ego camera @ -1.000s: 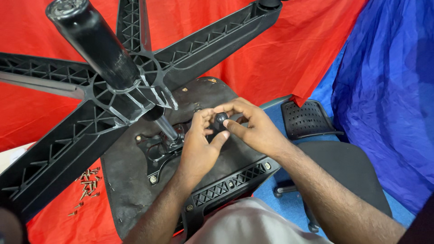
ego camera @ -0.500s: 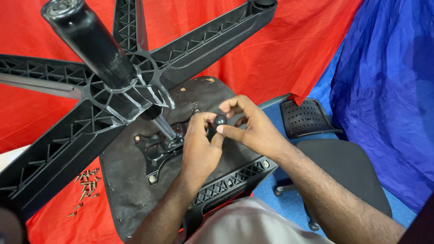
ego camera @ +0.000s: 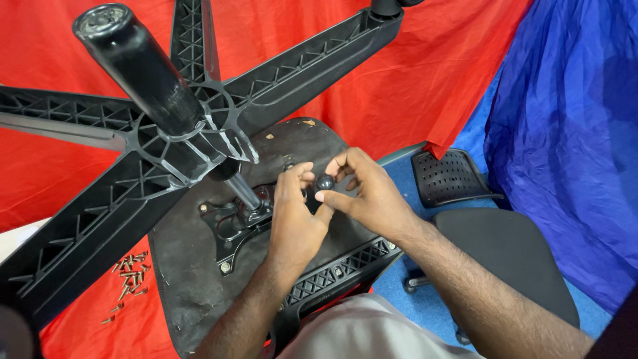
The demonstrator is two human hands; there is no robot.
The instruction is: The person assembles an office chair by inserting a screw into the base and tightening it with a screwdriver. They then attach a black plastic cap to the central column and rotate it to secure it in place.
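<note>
Upper left of the frame: the gas cylinder (ego camera: 136, 66), one black tube, tilted toward the camera, rises from the hub of the upturned chair base (ego camera: 100, 219). Four ribbed black spokes of the base are in view, fanning out over the red cloth (ego camera: 412, 80).

Lower left: a loose heap of small screws (ego camera: 129, 269) lies on the red cloth; too many and too small to count.

Centre: the seat underside (ego camera: 193, 286), one dark worn panel, faces up. On it sits one metal mechanism plate (ego camera: 232, 226), into which the thin end of the cylinder enters.

Centre, just right of the plate: the left hand (ego camera: 296, 219) is curled, its fingertips pinched against the knob (ego camera: 325, 181). The knob is one small, round, glossy black ball, held above the seat underside between both hands. What it is fixed to is hidden by the fingers.

Right of the knob: the right hand (ego camera: 369, 193) is also curled, thumb and forefinger closed on the knob from the other side.

Below the hands: one black ribbed bracket (ego camera: 339, 269) runs along the seat edge.

Right: one perforated black armrest pad (ego camera: 448, 176) lies on the blue floor, and one second seat (ego camera: 512, 259), black and cushioned, is partly covered by the right forearm. One blue cloth (ego camera: 571, 133) hangs at the far right.
</note>
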